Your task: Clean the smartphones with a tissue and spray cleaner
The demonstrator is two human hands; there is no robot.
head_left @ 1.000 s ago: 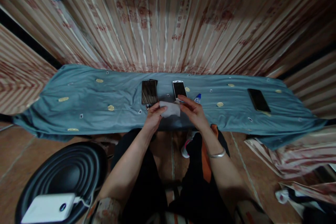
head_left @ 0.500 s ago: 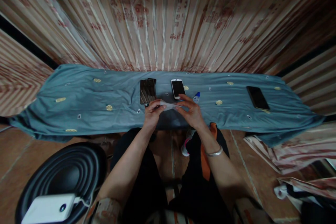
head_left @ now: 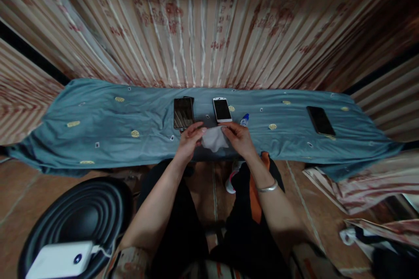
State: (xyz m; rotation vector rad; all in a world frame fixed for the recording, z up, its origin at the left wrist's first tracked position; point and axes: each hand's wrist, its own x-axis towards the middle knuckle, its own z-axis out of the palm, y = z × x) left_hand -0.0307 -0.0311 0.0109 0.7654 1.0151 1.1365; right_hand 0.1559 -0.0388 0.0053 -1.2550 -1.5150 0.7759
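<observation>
A thin white cloth or tissue (head_left: pixel 215 139) is stretched between my two hands, its lower edge hanging loose. My left hand (head_left: pixel 190 140) pinches its left end, and my right hand (head_left: pixel 238 138) pinches the right end. Just beyond them a white phone (head_left: pixel 222 110) with a dark screen lies flat. Past my left fingers is a dark phone (head_left: pixel 183 112), with another dark edge showing from under it. Close to my right knuckles lies a small clear bottle with a blue cap (head_left: pixel 245 119).
These lie on a blue-green cloth-covered bench (head_left: pixel 147 117) before a pleated curtain (head_left: pixel 203 30). Another black phone (head_left: pixel 321 120) rests at the right. By my left leg, a white power bank (head_left: pixel 60 259) with a cable sits on a round black ribbed stool (head_left: pixel 80 218).
The white cloth, earlier pulled into a narrow strip, now spreads open and hangs down. My right fingers have come down off the white phone's lower edge and closed on the cloth.
</observation>
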